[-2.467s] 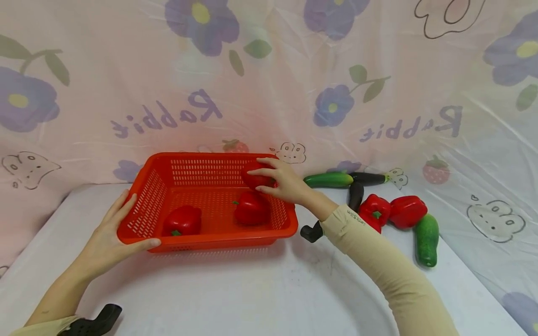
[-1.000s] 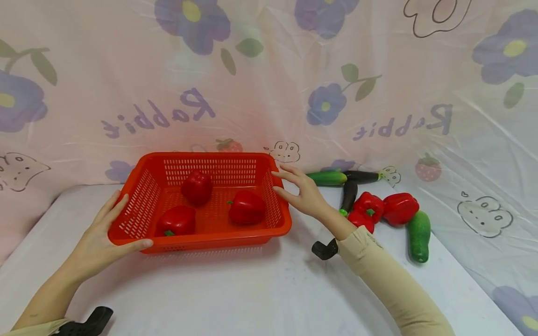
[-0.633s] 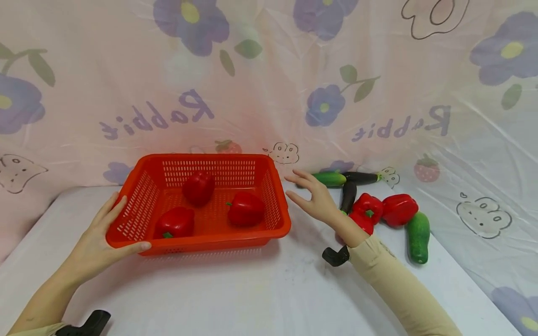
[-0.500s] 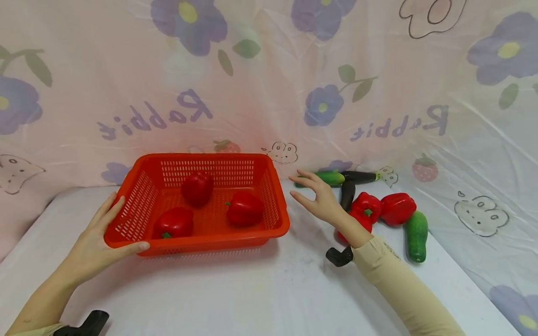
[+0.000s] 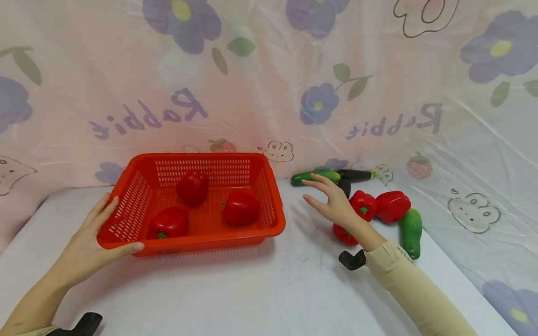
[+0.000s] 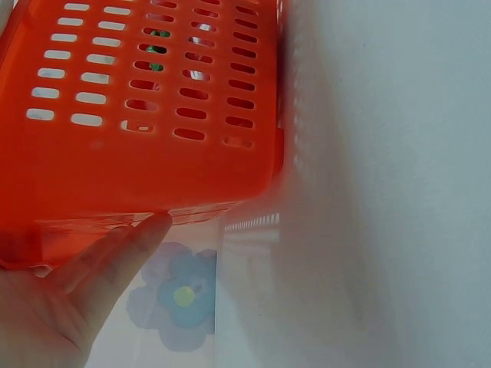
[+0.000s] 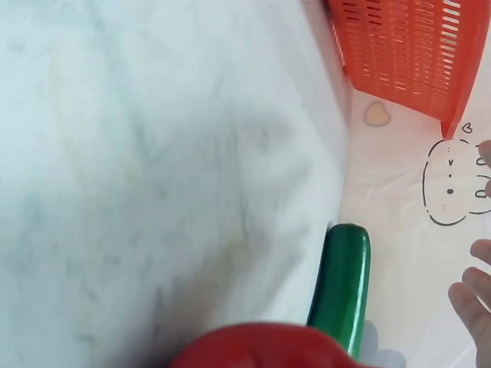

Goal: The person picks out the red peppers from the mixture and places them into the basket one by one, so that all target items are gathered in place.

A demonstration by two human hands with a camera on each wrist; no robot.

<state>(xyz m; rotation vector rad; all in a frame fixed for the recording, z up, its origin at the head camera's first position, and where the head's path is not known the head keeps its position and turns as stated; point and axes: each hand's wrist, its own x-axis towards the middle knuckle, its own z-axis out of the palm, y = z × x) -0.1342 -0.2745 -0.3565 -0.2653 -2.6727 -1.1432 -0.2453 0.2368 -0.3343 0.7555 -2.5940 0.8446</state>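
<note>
In the head view, a red plastic basket [image 5: 191, 242] holds a red bell pepper at the back [image 5: 192, 187], a front-left bell pepper [image 5: 169, 222] and another bell pepper at the right [image 5: 241, 208]. My left hand [image 5: 86, 249] rests on the basket's left front corner, its thumb along the front rim and fingers straight against the left side. My right hand [image 5: 334, 203] hovers right of the basket, fingers spread and holding nothing. Beneath and beside it lie a red bell pepper [image 5: 344, 234], another bell pepper [image 5: 363, 205] and a dark eggplant [image 5: 344, 187], all partly hidden by the hand and arm.
A further red bell pepper [image 5: 392, 206] and an upright-lying green cucumber [image 5: 410, 233] sit near the table's right edge. Along the back lie a smooth green cucumber [image 5: 315, 178] and a long eggplant [image 5: 355, 175]. A patterned curtain [image 5: 252, 102] hangs behind the white table [image 5: 235, 289].
My right hand has let go of a bell pepper in the basket, left over the right rim and moved toward the vegetables. That pepper now sits further left. My left hand stays at the corner.
</note>
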